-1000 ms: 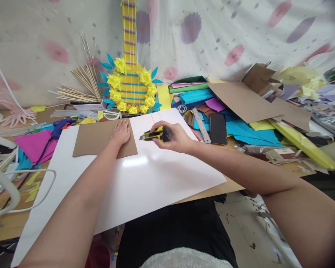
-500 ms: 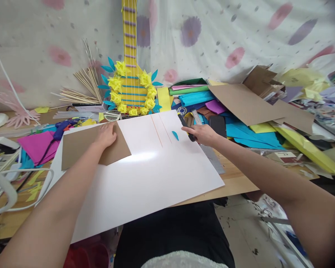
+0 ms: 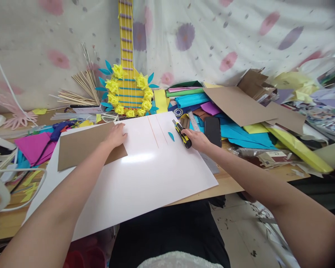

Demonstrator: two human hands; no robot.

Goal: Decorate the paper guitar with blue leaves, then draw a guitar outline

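Note:
A large white sheet (image 3: 156, 178) lies over the tabletop, with two thin orange lines and a small blue leaf-shaped piece (image 3: 171, 136) on it. A brown cardboard piece (image 3: 80, 145) rests on its left half. My left hand (image 3: 117, 136) lies at the cardboard's upper right corner, fingers stretched toward the white sheet, holding nothing. In my right hand (image 3: 197, 140) is a black and yellow utility knife (image 3: 182, 134), held over the sheet's right edge with its tip pointing away from me. Whether the knife touches the sheet I cannot tell.
Behind the sheet stands a yellow paper guitar (image 3: 130, 93) with paper flowers. A phone (image 3: 213, 131), a metal ruler (image 3: 193, 121) and blue paper (image 3: 245, 134) lie on the right. Wooden sticks (image 3: 78, 98) and a magenta sheet (image 3: 33, 147) are at left. The wooden table edge (image 3: 195, 195) is in front.
My left hand has slid right, from on top of the cardboard to its corner. The utility knife has turned more into view in my right hand. The view has shifted slightly.

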